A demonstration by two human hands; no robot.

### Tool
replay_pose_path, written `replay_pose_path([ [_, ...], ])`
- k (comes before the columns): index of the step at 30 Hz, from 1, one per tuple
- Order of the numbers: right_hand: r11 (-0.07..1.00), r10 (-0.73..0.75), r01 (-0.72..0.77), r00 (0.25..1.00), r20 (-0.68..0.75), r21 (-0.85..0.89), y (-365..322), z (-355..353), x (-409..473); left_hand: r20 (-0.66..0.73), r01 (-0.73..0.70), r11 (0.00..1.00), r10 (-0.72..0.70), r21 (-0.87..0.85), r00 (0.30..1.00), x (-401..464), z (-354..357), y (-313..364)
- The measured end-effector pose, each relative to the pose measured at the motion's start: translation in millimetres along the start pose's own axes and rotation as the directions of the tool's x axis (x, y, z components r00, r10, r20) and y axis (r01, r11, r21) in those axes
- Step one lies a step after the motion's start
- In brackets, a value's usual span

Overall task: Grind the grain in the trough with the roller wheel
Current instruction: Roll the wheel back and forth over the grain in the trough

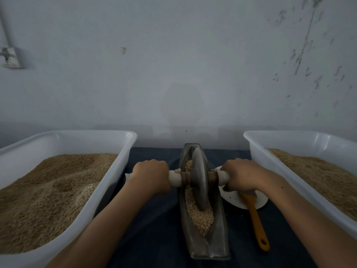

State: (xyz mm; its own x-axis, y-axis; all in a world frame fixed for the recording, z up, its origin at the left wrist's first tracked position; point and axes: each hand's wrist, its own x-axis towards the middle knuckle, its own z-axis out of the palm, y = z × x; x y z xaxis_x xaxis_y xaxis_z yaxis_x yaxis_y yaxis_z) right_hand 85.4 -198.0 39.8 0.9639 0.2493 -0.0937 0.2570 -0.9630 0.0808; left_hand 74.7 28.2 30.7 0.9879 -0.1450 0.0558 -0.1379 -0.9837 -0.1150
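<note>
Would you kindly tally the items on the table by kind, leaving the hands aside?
White tubs of grain: 2
Metal trough: 1
Roller wheel: 1
White plate: 1
Orange spatula: 1
Total: 6

Both hands gripped the axle handles, left hand (152, 176) and right hand (241, 176), with the roller wheel (200, 178) upright in the grain (201, 215) of the metal trough (218, 246); grain-filled white tubs (116, 167) flanked it
</note>
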Motion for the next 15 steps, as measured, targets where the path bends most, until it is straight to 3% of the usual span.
replay_pose_path([
  [2,1.0,0.001,0.0,1.0,-0.014,0.023,0.8,2.5,1.0,-0.025,0.009,1.0,-0.008,0.016,1.0,0.4,0.6,1.1],
  [10,1.0,0.018,-0.023,0.937,-0.35,-0.012,-4.0,14.9,6.0,-0.177,0.078,0.997,-0.079,-0.014,0.981,2.5,7.2,4.1],
  [13,0.999,0.005,-0.019,0.944,-0.33,-0.038,-4.2,14.5,5.4,-0.153,0.074,0.997,-0.074,-0.009,0.985,0.6,7.1,3.9],
  [15,0.999,0.001,-0.01,0.971,-0.237,-0.04,-1.8,10.5,4.0,-0.116,0.06,0.998,-0.06,0.002,0.991,-0.6,5.1,3.2],
])
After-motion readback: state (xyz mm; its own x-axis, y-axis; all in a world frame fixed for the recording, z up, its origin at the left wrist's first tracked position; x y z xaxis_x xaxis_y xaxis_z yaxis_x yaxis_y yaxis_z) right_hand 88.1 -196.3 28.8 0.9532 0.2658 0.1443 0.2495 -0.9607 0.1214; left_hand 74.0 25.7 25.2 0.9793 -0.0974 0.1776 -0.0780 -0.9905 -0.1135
